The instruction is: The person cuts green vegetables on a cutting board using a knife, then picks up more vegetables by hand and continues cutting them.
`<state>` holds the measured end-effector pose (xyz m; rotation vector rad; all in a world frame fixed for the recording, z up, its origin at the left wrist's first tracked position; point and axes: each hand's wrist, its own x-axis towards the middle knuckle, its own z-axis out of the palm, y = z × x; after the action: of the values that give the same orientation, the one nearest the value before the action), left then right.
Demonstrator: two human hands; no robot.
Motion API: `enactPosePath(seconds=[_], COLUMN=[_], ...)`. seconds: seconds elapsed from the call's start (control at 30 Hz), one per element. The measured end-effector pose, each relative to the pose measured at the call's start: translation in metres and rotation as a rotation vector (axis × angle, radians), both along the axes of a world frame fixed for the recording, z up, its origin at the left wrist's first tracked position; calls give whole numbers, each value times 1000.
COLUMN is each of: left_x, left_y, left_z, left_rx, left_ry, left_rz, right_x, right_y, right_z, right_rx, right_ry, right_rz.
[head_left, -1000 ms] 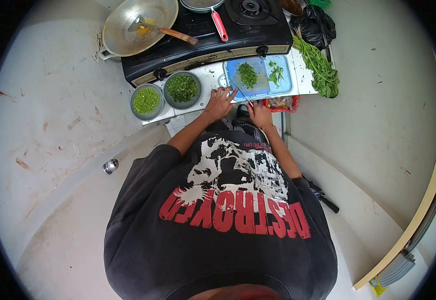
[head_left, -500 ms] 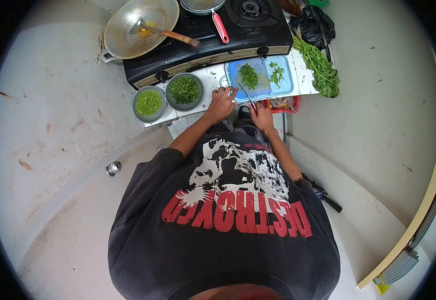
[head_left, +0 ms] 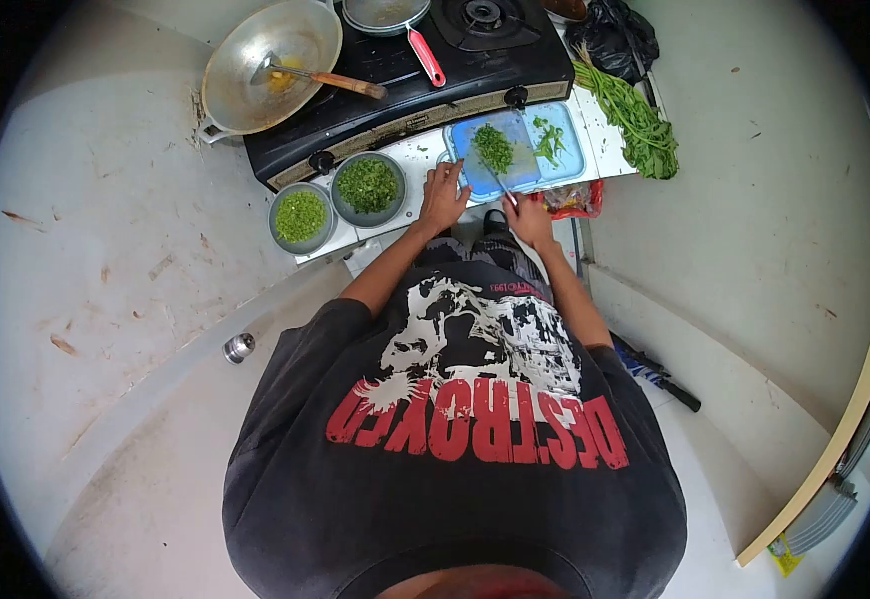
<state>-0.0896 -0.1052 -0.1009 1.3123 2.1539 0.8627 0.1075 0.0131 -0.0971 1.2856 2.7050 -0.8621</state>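
Chopping seems underway: right hand [head_left: 528, 217] closed around the knife [head_left: 496, 180], left hand [head_left: 443, 195] flat and empty on the board [head_left: 517, 174]; next, the blade must meet the greens [head_left: 493, 147].

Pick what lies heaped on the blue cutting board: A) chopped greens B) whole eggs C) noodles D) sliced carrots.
A: a small heap of chopped greens lies on the blue cutting board, just beyond the knife that the right hand holds; the left hand rests open at the board's near edge.

two bowls [head_left: 300, 217] [head_left: 367, 187], one wok [head_left: 245, 85], one knife [head_left: 497, 182], one board [head_left: 527, 168]
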Motion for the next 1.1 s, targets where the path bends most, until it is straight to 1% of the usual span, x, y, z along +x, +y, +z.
enactPosePath(seconds=[0.07, 0.17, 0.23, 0.27, 0.37, 0.47, 0.57, 0.6, 0.7, 0.73, 0.83, 0.93, 1.0, 1.1], left_x=[-4, -9, -13, -13, -22, -31, -40, -42, -48, -48, -49, -45, -39, -30], left_y=[5, 16, 25, 28, 43, 56, 67, 69, 73, 69, 58, 42, 32, 26], left_z=[2, 41, 61, 65, 52, 32, 40, 39, 42, 43, 54, 46, 46, 48], left_rx=[145, 113, 119, 123, -1, -51, -163, -61, -103, 6, -78, -10, -38, -35], left_ry=[-17, -219, -133, -90, 17, 52, 58, 83, -17, -38, -166, -156, -217, -266], left_rz=[-19, -127, -282, -359, -515, -486, -420, -414, -329, -293, -196, -95, -9, 103], right_x=[-8, -12, -13, -11, -4, 7, 21, 26, 41, 44, 49, 50, 44, 28], right_y=[9, 20, 25, 27, 34, 37, 39, 39, 45, 49, 60, 76, 89, 114], right_z=[17, 27, 47, 49, 55, 62, 66, 67, 64, 62, 50, 44, 46, 48], right_rx=[-20, 25, 42, 57, 89, 87, 83, 79, 78, 81, 73, 24, 5, -127], right_ry=[26, 9, -27, -42, -65, -45, -23, -18, -29, -34, -41, -56, -84, -151], right_rz=[-37, -44, -24, -2, 52, 59, 10, -12, -27, -20, 41, 221, 333, 430])
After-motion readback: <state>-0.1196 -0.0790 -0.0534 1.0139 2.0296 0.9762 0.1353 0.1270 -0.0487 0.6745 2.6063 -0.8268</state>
